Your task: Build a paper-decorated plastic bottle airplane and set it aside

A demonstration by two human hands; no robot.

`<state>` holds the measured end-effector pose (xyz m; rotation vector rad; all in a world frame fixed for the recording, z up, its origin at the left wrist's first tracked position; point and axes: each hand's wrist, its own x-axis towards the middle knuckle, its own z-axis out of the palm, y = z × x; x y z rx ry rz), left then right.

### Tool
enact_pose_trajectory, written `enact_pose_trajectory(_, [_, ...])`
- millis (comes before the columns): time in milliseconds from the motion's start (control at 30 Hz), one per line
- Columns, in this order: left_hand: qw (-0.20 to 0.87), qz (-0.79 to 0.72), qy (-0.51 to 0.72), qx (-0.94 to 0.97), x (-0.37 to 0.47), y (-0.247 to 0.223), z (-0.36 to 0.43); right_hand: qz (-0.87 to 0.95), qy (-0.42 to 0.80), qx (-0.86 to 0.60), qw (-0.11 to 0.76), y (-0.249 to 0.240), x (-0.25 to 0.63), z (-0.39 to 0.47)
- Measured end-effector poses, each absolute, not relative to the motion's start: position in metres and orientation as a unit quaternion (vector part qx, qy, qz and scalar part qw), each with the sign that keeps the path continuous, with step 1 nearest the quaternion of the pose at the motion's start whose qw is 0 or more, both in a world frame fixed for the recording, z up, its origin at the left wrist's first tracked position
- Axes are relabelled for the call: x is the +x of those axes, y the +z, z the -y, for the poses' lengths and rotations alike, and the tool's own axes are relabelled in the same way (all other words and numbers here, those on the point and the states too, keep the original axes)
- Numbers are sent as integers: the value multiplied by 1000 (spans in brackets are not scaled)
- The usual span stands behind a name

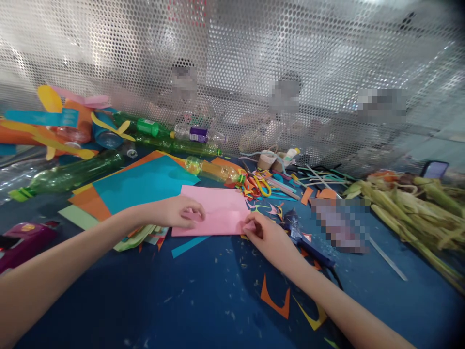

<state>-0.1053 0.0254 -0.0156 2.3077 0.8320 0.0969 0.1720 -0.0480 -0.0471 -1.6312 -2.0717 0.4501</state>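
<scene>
A folded-looking sheet of pink paper (221, 206) lies on the blue table in front of me. My left hand (174, 212) rests on its left part, fingers bent and apart, with pink showing between thumb and fingers. At the lower right corner my right hand (267, 235) pinches pink paper between thumb and fingertips; whether that is the sheet's corner or a separate bit, I cannot tell. A blue paper strip (191, 246) pokes out below the sheet. Just right of my right hand lies a dark blue glue gun (308, 242).
Coloured sheets (141, 182) and green bottles (80, 172) fill the left, beside a purple tool (27, 242). Yellow-handled scissors (262, 185) lie behind the right hand among scraps. Corn husks (410, 208) cover the right. A perforated metal screen (232, 63) stands behind.
</scene>
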Motion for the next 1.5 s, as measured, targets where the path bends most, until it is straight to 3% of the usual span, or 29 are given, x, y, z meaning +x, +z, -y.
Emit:
enact_pose_trajectory(333, [350, -308, 25, 884, -107, -21, -29, 728, 156, -617, 255, -52, 172, 50])
enact_pose_trajectory(600, [396, -300, 7, 868, -108, -20, -30, 694, 302, -583, 295, -46, 174, 52])
enact_pose_trajectory(900, [409, -332, -47, 849, -111, -7, -25, 707, 324, -575, 256, -35, 178, 61])
enact_pose_trajectory(1033, [399, -292, -82, 865, -109, -3, -22, 751, 337, -535, 189, -26, 183, 63])
enact_pose_trajectory(1300, [296, -347, -89, 885, -113, -6, -25, 782, 164, -581, 152, -39, 178, 59])
enact_pose_trajectory(1500, [312, -354, -74, 879, -112, -8, -25, 740, 87, -639, 190, -53, 169, 57])
